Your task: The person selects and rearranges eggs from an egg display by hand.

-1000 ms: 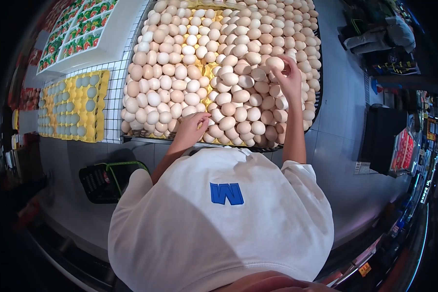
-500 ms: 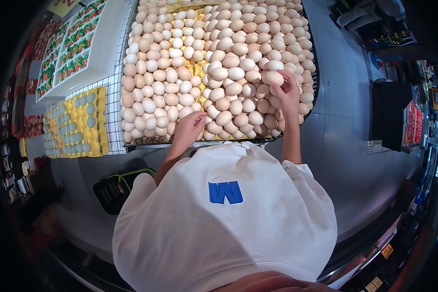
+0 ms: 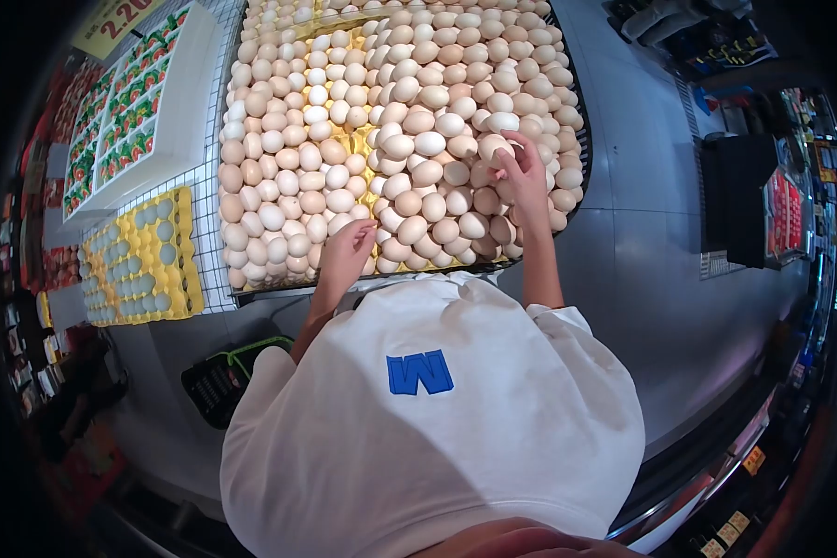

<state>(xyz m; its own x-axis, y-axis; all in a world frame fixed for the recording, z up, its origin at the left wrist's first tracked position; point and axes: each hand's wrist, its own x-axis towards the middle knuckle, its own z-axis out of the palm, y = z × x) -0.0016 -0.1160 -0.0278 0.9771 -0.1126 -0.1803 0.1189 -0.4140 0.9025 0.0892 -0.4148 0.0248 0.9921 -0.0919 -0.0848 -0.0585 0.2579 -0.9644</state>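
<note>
Thumb and fingers of the right hand [image 3: 524, 171] close in a narrow pinch on an oval, pale-brown egg [image 3: 494, 146] at a heap of beige shell eggs [image 3: 413, 230].
From here, it looks nearer the front edge than a second ago, still unreleased; the half-curled left hand's [image 3: 346, 250] grip is unclear.

There is open air over the eggs [image 3: 428, 144], so a hand can pass there. The right hand [image 3: 523, 179], with an egg [image 3: 495, 148] in its grip, has eggs close all around it. The left hand [image 3: 348, 253] has eggs on both sides. Between the piles, a bare bit of yellow tray [image 3: 355, 141] makes a small gap. A black rim [image 3: 584, 135] blocks the right side; past it is open floor [image 3: 634, 232].
</note>
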